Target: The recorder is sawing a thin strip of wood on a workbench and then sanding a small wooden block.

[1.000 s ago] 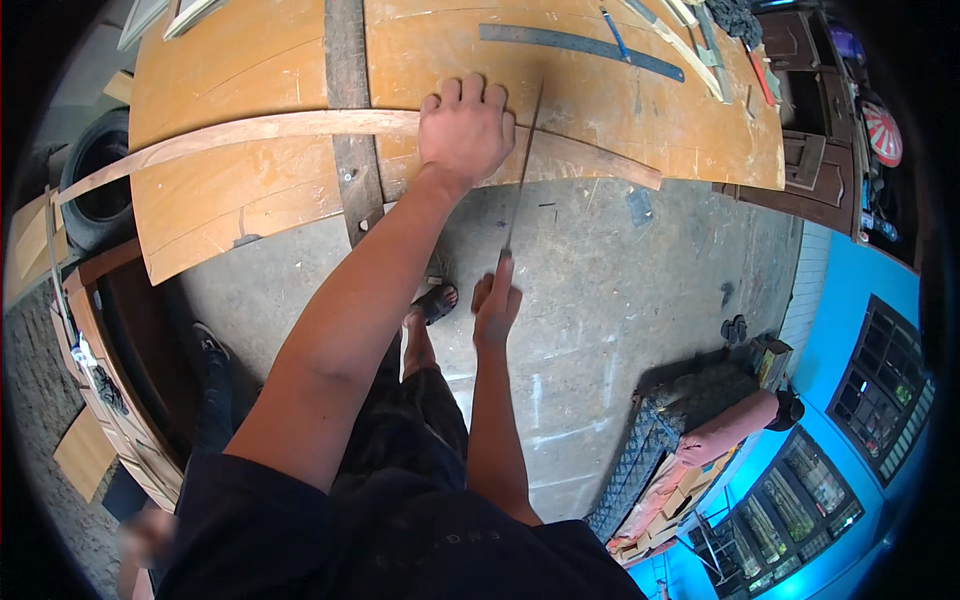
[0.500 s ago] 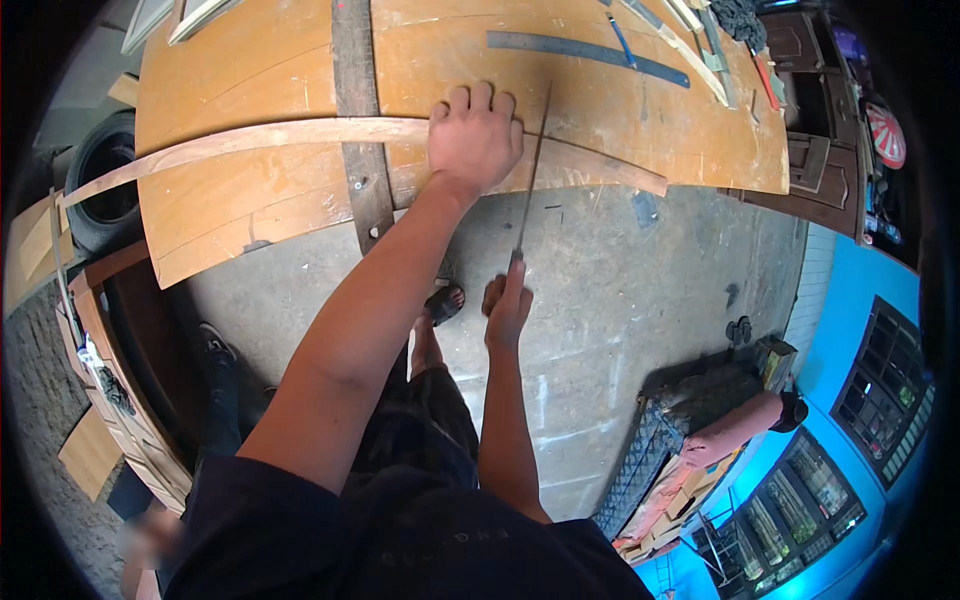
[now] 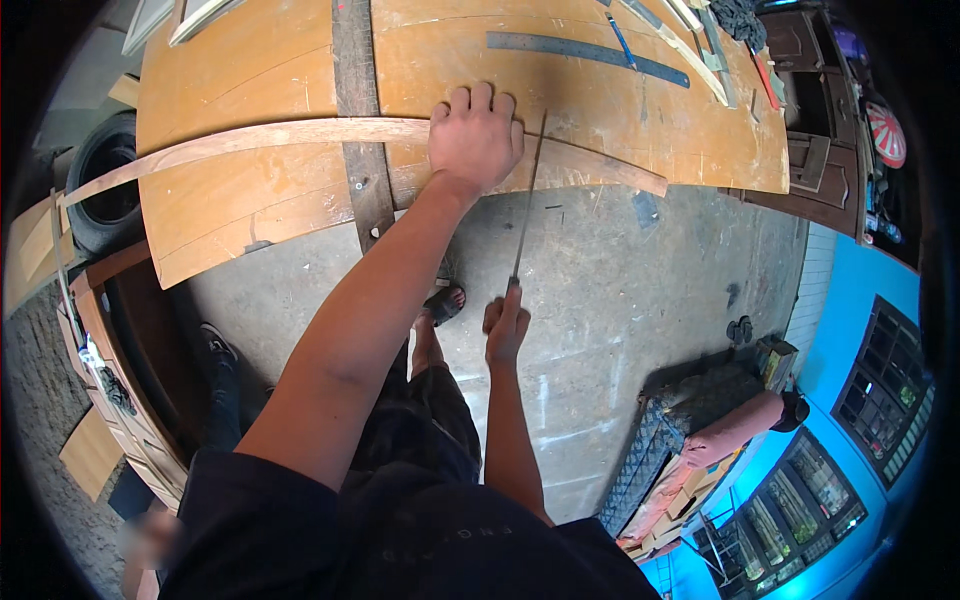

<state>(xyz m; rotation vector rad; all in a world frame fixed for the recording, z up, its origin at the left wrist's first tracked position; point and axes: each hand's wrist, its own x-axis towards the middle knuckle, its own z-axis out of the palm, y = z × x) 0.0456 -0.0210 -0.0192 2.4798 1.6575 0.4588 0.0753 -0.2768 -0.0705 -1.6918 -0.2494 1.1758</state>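
A long, thin wooden strip (image 3: 270, 134) lies across the worktable near its front edge, sticking out past the table on the left. My left hand (image 3: 474, 140) presses down on this strip with its fingers curled over the far side. Just right of that hand, the narrow blade of a handsaw (image 3: 529, 200) crosses the strip, seen almost edge-on. My right hand (image 3: 508, 325) is closed around the saw's handle, below the table edge and over the floor. Most of the handle is hidden in my fist.
On the orange-brown worktable (image 3: 240, 75) are a steel ruler (image 3: 585, 58), a blue pencil (image 3: 622, 40) and, at the far right, several wood strips. A dark board (image 3: 357, 80) runs crosswise beneath the strip. A tire (image 3: 105, 180) stands left; a person's leg (image 3: 222, 390) shows lower left.
My right hand has drawn the saw back toward my body, and less of its blade reaches past the strip. My left hand and the strip stay in place.
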